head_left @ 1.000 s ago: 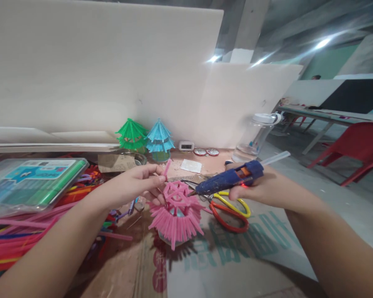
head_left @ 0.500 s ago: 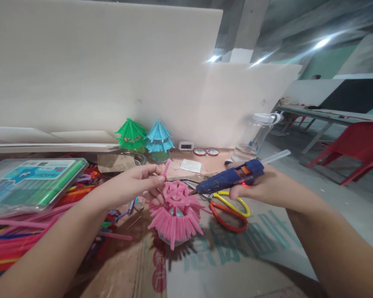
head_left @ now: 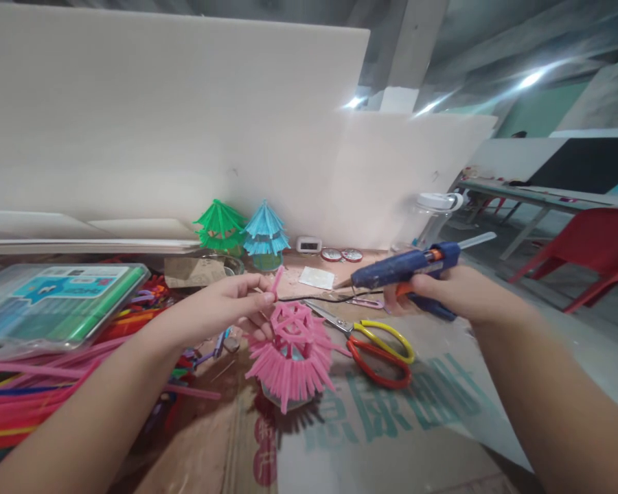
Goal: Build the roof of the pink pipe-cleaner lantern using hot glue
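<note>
Between thumb and forefinger my left hand (head_left: 247,302) pinches a short pink pipe cleaner piece (head_left: 277,280), just behind and left of a pink pipe cleaner pagoda (head_left: 292,357). The pagoda has a fringed lower roof and an open frame on top, and it stands on the cardboard. My right hand (head_left: 445,288) grips a blue hot glue gun (head_left: 396,267) with a clear glue stick at its back. Its nozzle points left, apart from the pagoda. Scissors (head_left: 381,353) with red and yellow handles lie right of the pagoda.
Green (head_left: 219,226) and blue pagodas (head_left: 266,237) stand at the back beside a small white clock (head_left: 309,245). A water bottle (head_left: 430,219) is behind the glue gun. Loose pipe cleaners (head_left: 31,398) and a plastic case (head_left: 62,302) fill the left. Cardboard (head_left: 381,439) covers the front.
My right hand has drawn the glue gun away from the pagoda's top, to the right and back. The left hand keeps its pinch on the pink piece in nearly the same place.
</note>
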`<state>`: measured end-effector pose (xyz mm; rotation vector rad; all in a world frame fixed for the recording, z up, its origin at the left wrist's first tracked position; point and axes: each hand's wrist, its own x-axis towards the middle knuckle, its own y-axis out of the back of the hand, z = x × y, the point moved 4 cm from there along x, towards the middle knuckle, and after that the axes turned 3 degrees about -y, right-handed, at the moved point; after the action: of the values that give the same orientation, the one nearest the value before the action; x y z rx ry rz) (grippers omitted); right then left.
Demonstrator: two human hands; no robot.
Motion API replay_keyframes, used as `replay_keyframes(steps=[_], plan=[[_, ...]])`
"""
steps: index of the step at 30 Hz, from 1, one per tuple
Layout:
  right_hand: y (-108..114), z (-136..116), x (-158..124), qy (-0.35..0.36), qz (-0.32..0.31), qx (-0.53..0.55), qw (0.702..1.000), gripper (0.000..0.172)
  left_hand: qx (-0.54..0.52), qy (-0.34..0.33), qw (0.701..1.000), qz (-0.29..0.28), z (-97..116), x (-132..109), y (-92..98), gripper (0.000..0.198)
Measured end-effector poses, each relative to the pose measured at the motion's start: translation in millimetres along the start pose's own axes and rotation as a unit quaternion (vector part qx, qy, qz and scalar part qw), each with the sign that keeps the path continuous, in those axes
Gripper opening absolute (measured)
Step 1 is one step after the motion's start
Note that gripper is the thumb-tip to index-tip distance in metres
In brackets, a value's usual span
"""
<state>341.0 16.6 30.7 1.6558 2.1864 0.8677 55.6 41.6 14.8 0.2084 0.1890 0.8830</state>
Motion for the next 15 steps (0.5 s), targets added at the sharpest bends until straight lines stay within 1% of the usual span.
replay_keyframes(steps=[2, 6, 8, 11, 13, 15], plan=[[0.4, 10.3, 7.7, -0.027, 0.021, -0.01, 0.999, 0.046, 0.006, -0.006, 1.0, 0.019, 1.5, -0.2, 2.3, 0.039], [-10.1, 37.8, 36.0, -0.105, 0.078, -0.062, 0.99, 0.03, 0.056, -0.023, 0.993, 0.105, 12.2, -5.5, 11.8, 0.041], [-17.8, 53.5, 54.9, -0.13, 0.082, -0.072, 0.985, 0.027, 0.097, -0.044, 0.982, 0.157, 19.9, -11.3, 17.8, 0.039], [-25.1, 79.1, 81.7, -0.175, 0.089, -0.09, 0.976, 0.027, 0.169, -0.075, 0.957, 0.224, 30.0, -21.7, 24.3, 0.034], [-28.9, 94.4, 96.3, -0.198, 0.085, -0.096, 0.972, 0.028, 0.218, -0.083, 0.941, 0.246, 34.3, -27.0, 25.1, 0.033], [-32.7, 106.3, 107.5, -0.208, 0.083, -0.097, 0.97, 0.032, 0.255, -0.083, 0.93, 0.252, 36.8, -29.6, 23.4, 0.035]])
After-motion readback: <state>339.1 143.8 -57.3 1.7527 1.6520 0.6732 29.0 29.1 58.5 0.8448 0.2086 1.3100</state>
